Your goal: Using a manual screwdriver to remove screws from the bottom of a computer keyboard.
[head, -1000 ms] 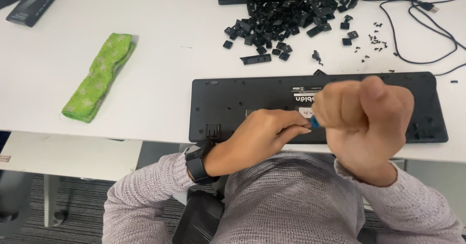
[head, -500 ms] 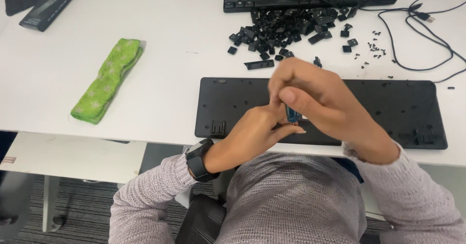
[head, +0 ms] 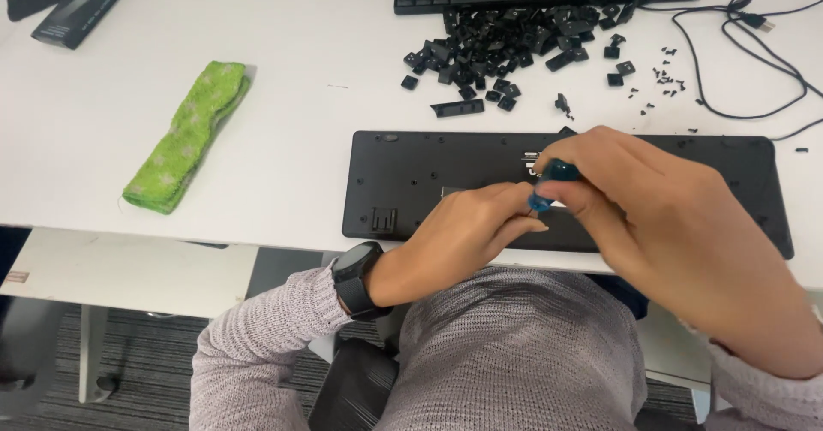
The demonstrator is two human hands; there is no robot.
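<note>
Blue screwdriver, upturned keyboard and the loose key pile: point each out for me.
Blue screwdriver [head: 553, 175], head view, on its handle between the hands.
Upturned keyboard [head: 429, 178], head view, on its bare back panel.
Loose key pile [head: 501, 49], head view, on the heap's middle.

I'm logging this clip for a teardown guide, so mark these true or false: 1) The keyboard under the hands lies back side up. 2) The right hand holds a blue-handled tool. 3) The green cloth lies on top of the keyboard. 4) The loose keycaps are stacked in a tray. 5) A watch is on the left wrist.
1) True: the flipped keyboard shows its plain back.
2) True: the right hand grips a blue-handled tool, with the left hand at its tip.
3) False: the green cloth lies on the table, left of the keyboard and apart from it.
4) False: the keycaps lie loose on the table.
5) True: a black watch.
</note>
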